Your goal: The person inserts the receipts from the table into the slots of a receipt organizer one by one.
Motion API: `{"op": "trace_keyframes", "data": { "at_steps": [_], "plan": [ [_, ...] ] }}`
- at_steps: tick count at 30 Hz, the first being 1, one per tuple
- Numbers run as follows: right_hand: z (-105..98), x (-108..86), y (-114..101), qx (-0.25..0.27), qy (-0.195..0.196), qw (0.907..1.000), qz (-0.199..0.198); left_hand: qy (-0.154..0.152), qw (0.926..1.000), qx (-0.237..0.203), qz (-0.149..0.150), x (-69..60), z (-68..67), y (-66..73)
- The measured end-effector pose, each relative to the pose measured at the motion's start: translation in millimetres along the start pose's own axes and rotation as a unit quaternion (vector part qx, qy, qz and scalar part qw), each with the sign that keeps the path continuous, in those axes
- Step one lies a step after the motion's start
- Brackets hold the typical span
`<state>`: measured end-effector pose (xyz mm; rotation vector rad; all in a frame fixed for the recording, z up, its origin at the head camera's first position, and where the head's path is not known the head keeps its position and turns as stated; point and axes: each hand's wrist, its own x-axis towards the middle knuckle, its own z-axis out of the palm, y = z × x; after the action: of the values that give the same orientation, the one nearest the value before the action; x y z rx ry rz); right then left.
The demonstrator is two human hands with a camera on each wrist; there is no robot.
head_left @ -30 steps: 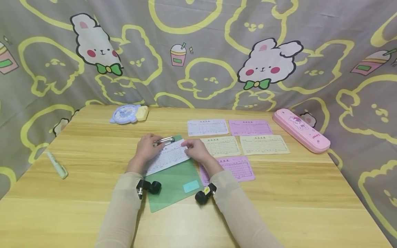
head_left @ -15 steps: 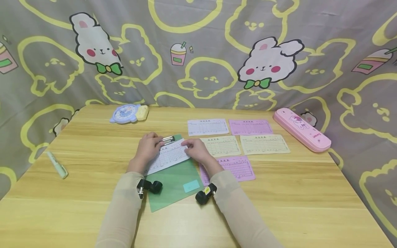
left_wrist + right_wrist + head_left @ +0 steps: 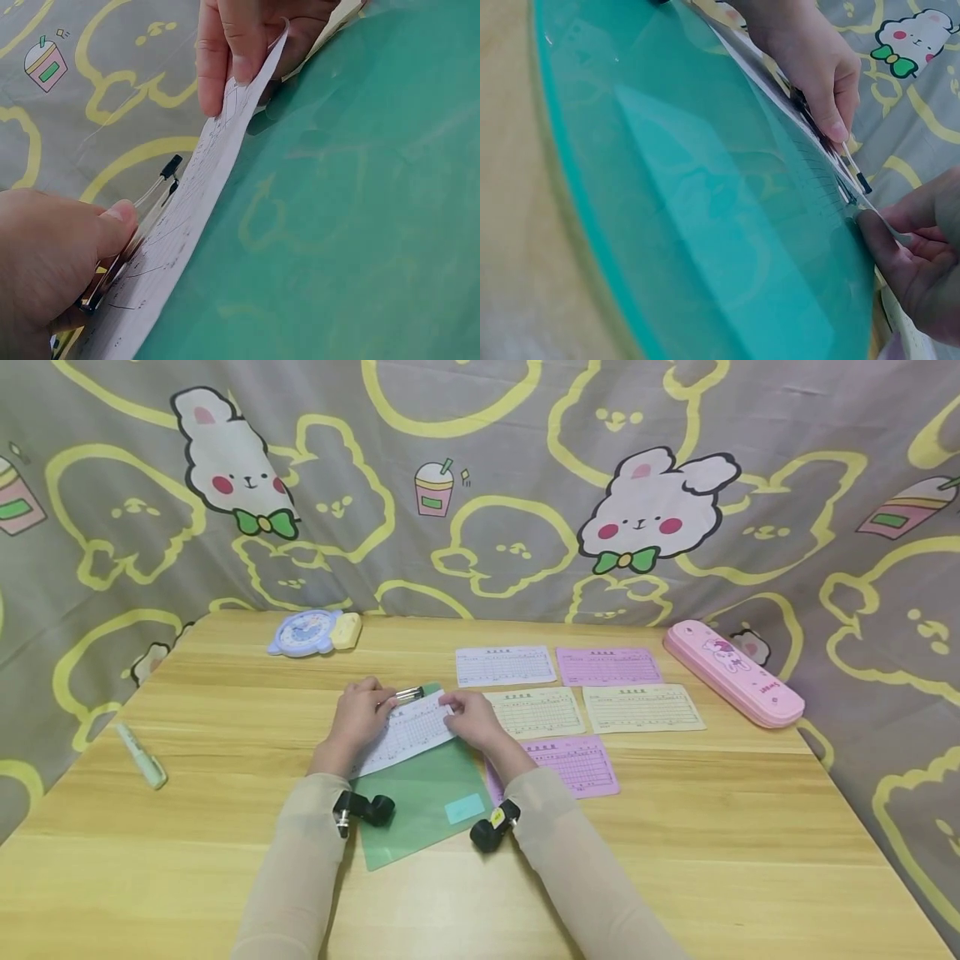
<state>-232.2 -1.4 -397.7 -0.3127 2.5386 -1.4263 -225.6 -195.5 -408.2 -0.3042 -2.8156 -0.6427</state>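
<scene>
A green clipboard [image 3: 420, 806] lies tilted on the table, its metal clip [image 3: 410, 694] at the far end. My left hand [image 3: 360, 717] grips the clip, the thumb pressing its wire lever in the left wrist view. A white printed slip [image 3: 411, 728] lies across the clipboard's upper part, its far edge by the clip; I cannot tell how far it reaches under. My right hand [image 3: 472, 720] pinches the slip's right end between thumb and fingers, as the right wrist view [image 3: 922, 255] also shows. A small light-blue label [image 3: 465, 809] sits on the clipboard's lower right.
Several white, pink and cream slips lie right of the clipboard, including a pink slip [image 3: 573, 768] partly under my right forearm. A pink pencil case [image 3: 735, 674] is at the far right, a blue clock-shaped object [image 3: 306, 633] at the back left, a pale-green highlighter [image 3: 141, 757] at the left.
The white slip has shifted slightly away from me, toward the clip, with my right hand still pinching it. My left fingers now cover more of the clip.
</scene>
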Motion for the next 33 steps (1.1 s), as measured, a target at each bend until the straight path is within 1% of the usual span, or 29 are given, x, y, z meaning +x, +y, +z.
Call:
{"op": "trace_keyframes", "data": {
  "at_steps": [4,10,20,28,33],
  "plan": [
    [1.0,1.9,-0.2,0.005,0.0,1.0,0.001,-0.003,1.0,-0.003,-0.005,0.2,1.1,-0.1],
    [3.0,7.3,3.2,-0.002,0.003,1.0,-0.002,0.0,1.0,-0.006,0.002,-0.7,3.5,-1.7],
    [2.3,10.7,0.5,-0.008,-0.009,0.9999,0.011,0.003,1.0,0.0,0.005,-0.5,2.7,-1.3],
    [3.0,10.9,-1.7,-0.005,-0.005,0.9999,0.008,0.005,1.0,-0.004,0.003,-0.8,3.0,-1.4],
    [4.4,11.0,-2.2,0.001,0.005,0.9999,0.01,0.004,1.0,-0.007,0.001,-1.6,2.9,-1.3]
  ]
}}
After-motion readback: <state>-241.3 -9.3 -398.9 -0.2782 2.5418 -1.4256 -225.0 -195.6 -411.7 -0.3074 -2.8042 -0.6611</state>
